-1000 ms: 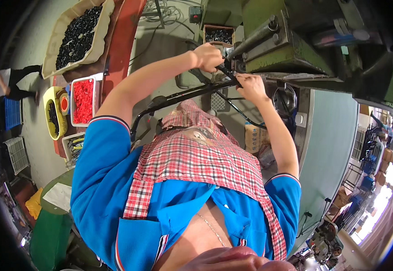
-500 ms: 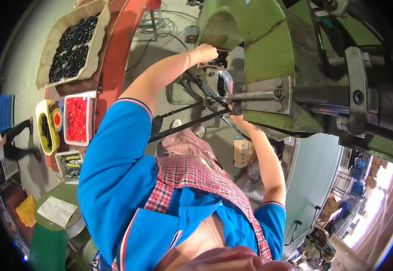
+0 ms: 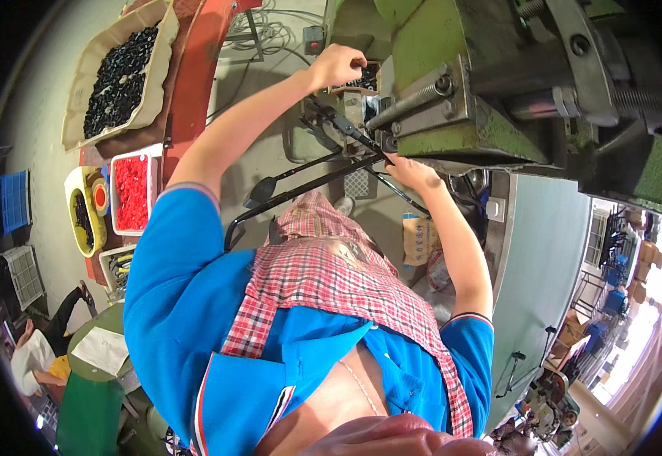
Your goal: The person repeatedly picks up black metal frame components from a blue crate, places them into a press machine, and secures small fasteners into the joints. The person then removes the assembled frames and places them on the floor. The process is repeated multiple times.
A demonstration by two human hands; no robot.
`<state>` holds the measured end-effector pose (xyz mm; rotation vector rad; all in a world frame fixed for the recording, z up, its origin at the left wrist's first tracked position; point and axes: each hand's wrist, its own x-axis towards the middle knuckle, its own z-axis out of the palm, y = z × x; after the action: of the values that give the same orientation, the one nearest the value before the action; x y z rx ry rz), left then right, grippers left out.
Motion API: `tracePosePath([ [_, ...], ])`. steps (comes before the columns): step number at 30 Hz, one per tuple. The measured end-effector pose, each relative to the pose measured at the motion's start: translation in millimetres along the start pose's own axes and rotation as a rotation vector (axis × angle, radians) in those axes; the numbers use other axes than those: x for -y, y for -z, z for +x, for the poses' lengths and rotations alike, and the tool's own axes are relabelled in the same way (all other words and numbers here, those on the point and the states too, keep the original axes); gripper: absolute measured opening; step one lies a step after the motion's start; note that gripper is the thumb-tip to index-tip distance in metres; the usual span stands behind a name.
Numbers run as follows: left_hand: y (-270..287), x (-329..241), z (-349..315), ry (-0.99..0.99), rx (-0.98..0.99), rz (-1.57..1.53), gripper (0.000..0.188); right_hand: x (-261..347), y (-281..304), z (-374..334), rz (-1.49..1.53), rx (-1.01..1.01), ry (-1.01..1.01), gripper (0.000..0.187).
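My left hand point(image 3: 337, 66) is closed, its fingers curled, at the left side of an open box point(image 3: 377, 79) of small dark parts. Whatever it may hold is hidden. Beside the green press-like machine point(image 3: 437, 45), my right hand point(image 3: 413, 172) closes on the end of a black tubular metal frame point(image 3: 300, 178). The frame slants from the machine's metal head down toward my plaid apron point(image 3: 323, 266). A dark flat pad point(image 3: 261, 191) sits on one of its bars. My right fingertips are partly hidden beneath the metal head.
A red-edged bench point(image 3: 190, 91) on the left carries a large tray point(image 3: 165, 57) of black parts, a white bin point(image 3: 151, 216) with red pieces and a yellow container point(image 3: 97, 235). A person point(image 3: 34, 357) is at the lower left. Coiled cable point(image 3: 270, 34) lies behind.
The whole view has shifted, with the machine now turned and higher. My left hand has moved slightly left from the box. My right hand stays at the frame's end. The other person has moved nearer.
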<state>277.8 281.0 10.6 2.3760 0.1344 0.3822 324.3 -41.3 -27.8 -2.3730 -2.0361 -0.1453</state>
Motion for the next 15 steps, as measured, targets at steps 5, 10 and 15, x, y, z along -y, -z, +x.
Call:
tracePosePath([
  [5,11,-79,-105,0.265,0.238,-0.889,0.018,12,42,30,0.13,0.343,-0.042,0.036],
  [10,-27,-98,-124,0.331,0.095,-1.033,0.017,13,48,35,0.079,0.2,0.028,0.028],
  [15,-34,-115,-125,0.326,0.022,-0.623,0.017,9,51,37,0.145,0.138,0.091,0.031],
])
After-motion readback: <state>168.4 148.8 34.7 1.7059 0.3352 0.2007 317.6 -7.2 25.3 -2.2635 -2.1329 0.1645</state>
